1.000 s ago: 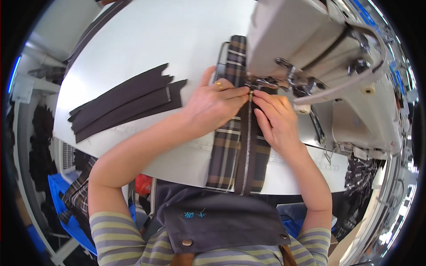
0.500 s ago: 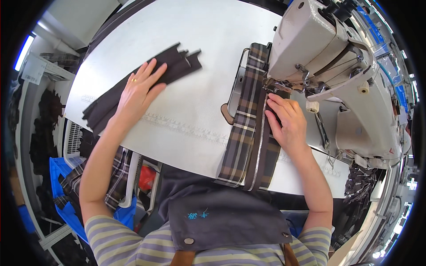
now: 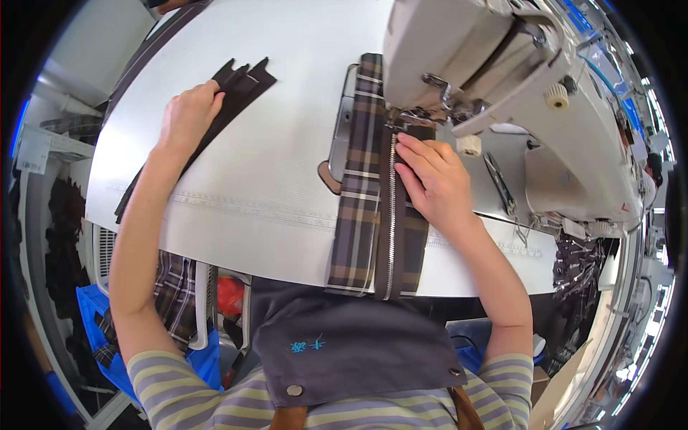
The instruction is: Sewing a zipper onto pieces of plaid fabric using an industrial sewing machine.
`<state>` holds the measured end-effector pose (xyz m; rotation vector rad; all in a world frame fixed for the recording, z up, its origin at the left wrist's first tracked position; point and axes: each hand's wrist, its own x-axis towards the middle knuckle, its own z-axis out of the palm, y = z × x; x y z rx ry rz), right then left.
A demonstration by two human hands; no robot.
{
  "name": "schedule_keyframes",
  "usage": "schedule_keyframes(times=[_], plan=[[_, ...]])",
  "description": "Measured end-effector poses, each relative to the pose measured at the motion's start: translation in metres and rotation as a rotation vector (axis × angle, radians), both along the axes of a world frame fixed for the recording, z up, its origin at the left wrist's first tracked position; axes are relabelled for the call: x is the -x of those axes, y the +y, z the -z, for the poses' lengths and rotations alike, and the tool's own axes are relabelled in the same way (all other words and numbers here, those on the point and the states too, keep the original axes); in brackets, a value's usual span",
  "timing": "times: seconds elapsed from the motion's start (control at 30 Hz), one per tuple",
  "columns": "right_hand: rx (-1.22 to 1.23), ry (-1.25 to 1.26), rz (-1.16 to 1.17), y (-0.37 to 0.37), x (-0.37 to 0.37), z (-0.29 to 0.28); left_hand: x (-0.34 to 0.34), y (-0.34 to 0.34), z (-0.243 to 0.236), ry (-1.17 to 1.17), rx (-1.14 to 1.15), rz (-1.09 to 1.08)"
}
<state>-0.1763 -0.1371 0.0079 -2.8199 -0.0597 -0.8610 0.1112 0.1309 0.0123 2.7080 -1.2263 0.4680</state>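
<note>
On the left of the white table, my left hand (image 3: 188, 118) curls its fingers over the upper part of several long dark fabric strips (image 3: 240, 89). Their notched ends stick out past my fingers, while my hand and forearm cover part of their length. My right hand (image 3: 438, 179) has its fingers together, fingertips bent onto the tape of a metal-toothed zipper (image 3: 392, 215), just below the needle area of the sewing machine (image 3: 430, 57). The zipper lies lengthwise over a brown, black and white plaid fabric piece (image 3: 356, 215), which runs under the machine to the table's near edge.
A metal plate with a brown tab (image 3: 329, 177) sits left of the plaid piece. Scissors (image 3: 500, 183) lie right of my right hand. Below the table's left edge are a blue bin (image 3: 93, 304) and hanging plaid fabric (image 3: 174, 287). Printed rulers cross the tabletop.
My left hand was spread flat on the dark strips; its fingers have now curled round them, and the strips stand steeper. My right hand stays on the zipper. The whole view has shifted.
</note>
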Motion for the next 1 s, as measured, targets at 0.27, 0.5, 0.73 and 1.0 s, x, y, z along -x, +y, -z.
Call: schedule_keyframes(times=[0.27,0.5,0.73,1.0], plan=[[-0.040,0.045,-0.010,0.005,-0.001,-0.003,0.008,0.011,-0.028,0.096,0.464,0.012],[-0.006,-0.027,-0.046,-0.002,-0.002,0.004,0.171,0.052,-0.012,0.537,0.259,0.202],[-0.007,-0.038,-0.037,-0.001,0.000,0.005,0.230,0.060,-0.059,0.250,-0.245,0.370],[-0.050,0.011,-0.014,0.002,-0.001,-0.001,0.172,0.083,-0.031,0.149,-0.597,0.628]])
